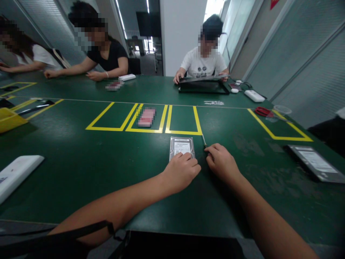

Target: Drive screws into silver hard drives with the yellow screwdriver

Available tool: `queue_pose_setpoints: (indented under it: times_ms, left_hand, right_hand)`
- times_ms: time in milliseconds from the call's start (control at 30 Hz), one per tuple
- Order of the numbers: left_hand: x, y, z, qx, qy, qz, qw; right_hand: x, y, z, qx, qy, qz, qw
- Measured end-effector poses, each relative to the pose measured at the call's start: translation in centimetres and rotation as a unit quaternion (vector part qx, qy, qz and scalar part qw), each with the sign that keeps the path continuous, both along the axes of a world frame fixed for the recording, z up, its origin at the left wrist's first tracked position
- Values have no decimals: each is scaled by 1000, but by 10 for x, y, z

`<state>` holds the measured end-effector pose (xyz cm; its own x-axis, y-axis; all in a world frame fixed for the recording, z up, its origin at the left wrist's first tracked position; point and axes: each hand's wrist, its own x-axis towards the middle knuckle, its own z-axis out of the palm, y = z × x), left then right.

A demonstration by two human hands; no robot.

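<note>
A silver hard drive (pixel 182 144) with a white label lies on the green table in front of me. Curled fingers of my left hand (pixel 181 171) grip its near end and cover that part. Just to the right of the drive, my right hand (pixel 221 160) is closed around the dark handle of a screwdriver (pixel 204 140). The thin metal shaft points away from me, with its tip by the corner of a yellow tape outline. Tip and drive are apart. Most of the handle is hidden by my fingers.
Yellow tape outlines (pixel 183 132) mark the green table (pixel 107 162). A second drive-like device (pixel 314 162) lies at right, a white device (pixel 18 176) at left. Red-handled tool (pixel 262 111) sits far right. Across the table, a person (pixel 203 63) handles a black frame (pixel 205 87); two others sit left.
</note>
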<state>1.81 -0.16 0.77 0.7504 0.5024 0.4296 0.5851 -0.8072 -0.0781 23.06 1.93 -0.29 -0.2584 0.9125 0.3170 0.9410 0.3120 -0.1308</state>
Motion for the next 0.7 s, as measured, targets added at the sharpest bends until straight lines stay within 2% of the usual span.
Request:
queue_pose_setpoints:
  times_ms: [333,700]
  left_hand:
    - [-1,1,-6,-7,-15,12,1000]
    - [-5,-1,0,-6,-18,16,1000]
  right_hand:
    - [-2,-2,3,-7,-2,-4,1000]
    - [-2,-2,5,-16,-9,-11,1000]
